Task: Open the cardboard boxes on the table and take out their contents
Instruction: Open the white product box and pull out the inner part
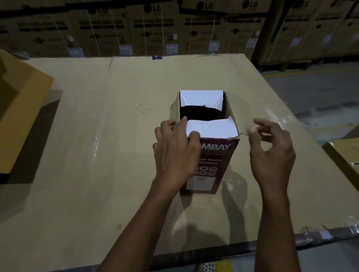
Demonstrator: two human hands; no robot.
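A small maroon printed carton (212, 162) stands upright in the middle of the cardboard-covered table (96, 148). Its top is open: two white inner flaps (200, 99) stand up front and back, and a brown side flap (236, 117) folds out to the right. Inside, only darkness shows. My left hand (176, 149) grips the carton's upper left corner, fingers over the near white flap. My right hand (270, 150) hovers at the right, fingertips pinched at the outer edge of the brown flap.
A large open brown box (4, 116) sits at the table's left edge. Another taped yellow box (358, 165) lies off the table at the right. Stacked washing-machine cartons (142, 19) form a wall behind. The table's near edge (251, 244) is close to my body.
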